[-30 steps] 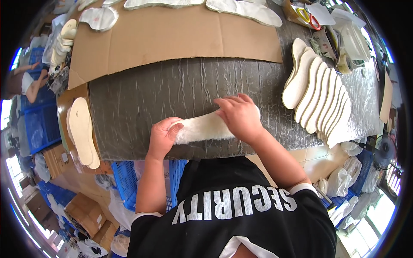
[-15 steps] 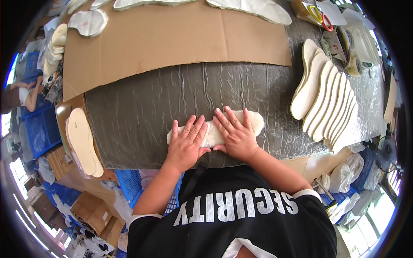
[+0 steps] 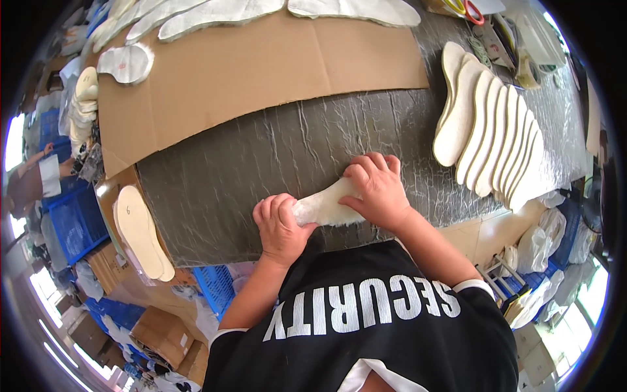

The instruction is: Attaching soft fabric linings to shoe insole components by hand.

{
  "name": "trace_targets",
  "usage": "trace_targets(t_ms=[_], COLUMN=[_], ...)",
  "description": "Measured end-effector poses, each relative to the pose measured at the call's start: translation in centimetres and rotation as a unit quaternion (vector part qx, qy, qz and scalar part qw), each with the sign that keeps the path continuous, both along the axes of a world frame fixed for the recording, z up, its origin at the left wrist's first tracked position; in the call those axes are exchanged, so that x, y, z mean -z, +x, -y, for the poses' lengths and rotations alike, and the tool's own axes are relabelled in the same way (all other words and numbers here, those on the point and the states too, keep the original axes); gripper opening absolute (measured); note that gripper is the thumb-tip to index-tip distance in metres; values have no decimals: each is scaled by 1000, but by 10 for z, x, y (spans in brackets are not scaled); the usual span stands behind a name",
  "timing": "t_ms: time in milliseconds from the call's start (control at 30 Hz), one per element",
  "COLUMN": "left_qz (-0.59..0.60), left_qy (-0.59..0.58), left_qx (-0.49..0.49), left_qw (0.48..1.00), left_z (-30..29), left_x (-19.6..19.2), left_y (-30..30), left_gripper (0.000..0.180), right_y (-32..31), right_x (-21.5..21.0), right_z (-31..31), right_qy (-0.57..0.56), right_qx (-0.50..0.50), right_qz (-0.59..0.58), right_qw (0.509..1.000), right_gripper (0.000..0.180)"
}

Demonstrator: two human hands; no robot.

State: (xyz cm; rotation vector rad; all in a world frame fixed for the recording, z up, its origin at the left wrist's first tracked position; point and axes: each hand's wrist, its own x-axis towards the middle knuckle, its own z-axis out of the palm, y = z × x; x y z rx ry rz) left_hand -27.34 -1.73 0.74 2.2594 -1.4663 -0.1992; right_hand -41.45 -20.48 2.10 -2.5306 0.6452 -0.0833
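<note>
**Fleece insole in both hands, near edge of the mat**

Far left: a single cream insole [image 3: 140,232] lies flat on a cardboard ledge, well apart from my work. Past it, the big cardboard sheet [image 3: 261,72] covers the far part of the bench, with pale fleecy cut-outs [image 3: 215,12] along its far edge.

Centre, near me: my left hand [image 3: 279,225] is curled shut around the left end of a fuzzy white insole [image 3: 326,206], fingers folded over the top, thumb hidden beneath. The piece rests on the wrinkled grey mat [image 3: 261,163], just beside its near edge, its left end looking a little lifted or bent in my grip; I cannot tell how far.

Just right of that: my right hand [image 3: 377,193] lies over the other end, fingers bent and spread, pressing down and clasping the edge rather than making a full fist.

Far right: a fanned row of cream insoles [image 3: 490,140] overlapping on the mat, well apart from my hands.

Judgement: I read this as the working-and-pressing step on one insole, gripped at both ends. The next move seems to call for an even hold at each end, so the soft pile does not crease or twist.
</note>
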Motion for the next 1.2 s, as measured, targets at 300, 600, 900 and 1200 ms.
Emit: trace_targets(t_ms=[300,600,900,1200], left_qz=[57,-186,-329,74], left_qy=[-43,155,162,206], left_qx=[32,101,-34,-542], left_qw=[997,965,930,811], left_z=[-4,-20,-120,-185], left_x=[-24,-66,-64,-101], left_y=[-1,8,52,172], left_gripper=[43,34,57,68], right_y=[-23,-28,7,-7], right_x=[-19,-31,-58,-35], right_z=[-14,-30,-55,-35], right_qy=[36,-3,-19,-17], right_qx=[15,-57,-169,-91], right_qz=[106,162,261,214], right_qw=[994,985,950,972], right_gripper=[19,16,40,36])
